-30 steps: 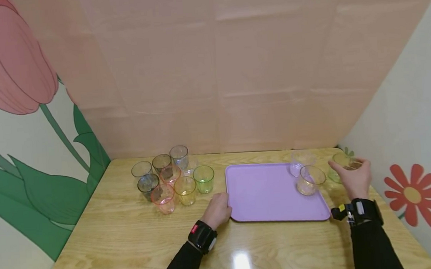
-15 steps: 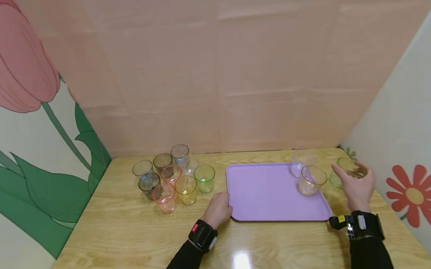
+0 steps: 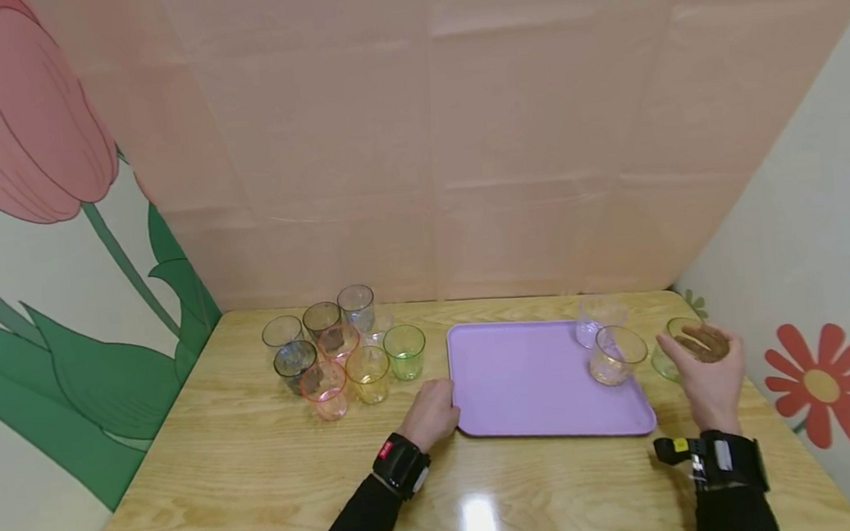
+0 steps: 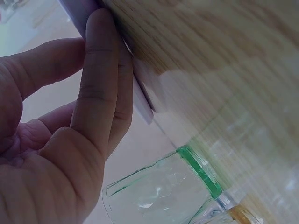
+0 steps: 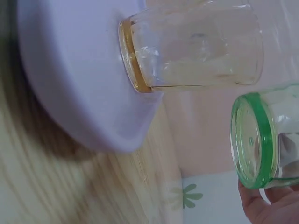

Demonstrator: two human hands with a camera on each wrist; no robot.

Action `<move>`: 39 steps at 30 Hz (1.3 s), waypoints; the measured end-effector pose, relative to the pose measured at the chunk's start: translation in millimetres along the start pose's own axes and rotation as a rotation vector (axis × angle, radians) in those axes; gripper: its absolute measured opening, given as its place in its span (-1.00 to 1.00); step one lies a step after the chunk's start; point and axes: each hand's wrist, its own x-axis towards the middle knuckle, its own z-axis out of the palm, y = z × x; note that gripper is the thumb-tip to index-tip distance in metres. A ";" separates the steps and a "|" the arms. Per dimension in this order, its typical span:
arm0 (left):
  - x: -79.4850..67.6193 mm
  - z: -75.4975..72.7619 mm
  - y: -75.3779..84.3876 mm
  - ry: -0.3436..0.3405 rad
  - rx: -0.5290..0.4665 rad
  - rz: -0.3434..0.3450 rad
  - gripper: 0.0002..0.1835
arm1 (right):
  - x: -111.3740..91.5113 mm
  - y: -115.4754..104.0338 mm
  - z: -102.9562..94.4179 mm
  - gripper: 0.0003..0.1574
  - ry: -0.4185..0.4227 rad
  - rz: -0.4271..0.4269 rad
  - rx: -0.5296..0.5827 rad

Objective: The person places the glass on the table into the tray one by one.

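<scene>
My left hand (image 3: 430, 416) pinches the left edge of a purple tray (image 3: 522, 390); in the left wrist view thumb and fingers (image 4: 99, 70) meet at its rim. Beyond the tray's right side, my right hand (image 3: 710, 381) holds a clear glass with a green tint (image 3: 667, 364). The right wrist view shows the thick green base (image 5: 261, 140) of this glass raised off the table, fingers wrapped about its far side. An amber-based glass (image 5: 196, 51) stands upright on the tray's right part. Behind it on the tray is a colourless glass (image 3: 597, 321).
Left of the tray, several tinted glasses stand close together, among them a green glass (image 3: 405, 353), a yellow glass (image 3: 369, 376) and a pink glass (image 3: 324, 392). A pink backdrop (image 3: 426, 175) closes the table's back, and a white wall (image 3: 839, 253) rises at right.
My right hand has shifted a little to the right and nearer the body with the green glass, which has tilted slightly. The left hand keeps its place at the tray's edge.
</scene>
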 end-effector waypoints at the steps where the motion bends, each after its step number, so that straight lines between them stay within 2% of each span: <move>1: 0.1 0.1 -0.1 -0.001 -0.001 -0.001 -0.86 | -1.0 -0.4 -0.9 0.01 -0.012 -0.011 0.013; 7: -0.2 0.7 -0.2 0.006 -0.008 0.001 -0.87 | -6.9 -5.7 -8.9 -0.04 -0.135 -0.034 0.044; 14: -0.4 1.5 1.3 0.000 -0.008 -0.006 -0.88 | -13.2 -8.7 -23.2 -0.05 -0.373 -0.065 -0.092; 21: -1.7 0.6 1.0 -0.001 -0.005 0.001 -0.86 | -14.8 -11.6 -28.0 -0.13 -0.446 -0.075 -0.132; 23: -1.6 0.4 0.9 -0.002 -0.003 0.000 -0.86 | -14.7 -13.1 -30.1 -0.17 -0.466 -0.092 -0.185; 28: -1.3 0.1 0.1 0.007 0.010 0.008 -0.88 | -15.0 -15.7 -33.9 -0.17 -0.568 -0.201 -0.512; 31: -1.0 0.8 -0.7 0.014 0.018 0.011 -0.89 | -16.6 -17.4 -34.8 -0.13 -0.638 -0.232 -0.618; 35: -0.9 1.1 -0.5 0.017 0.013 0.011 -0.87 | -19.9 -19.9 -35.6 -0.12 -0.693 -0.233 -0.601; 39: -0.8 0.2 0.6 0.011 0.010 0.006 -0.87 | -22.4 -21.8 -38.0 -0.19 -0.759 -0.241 -0.525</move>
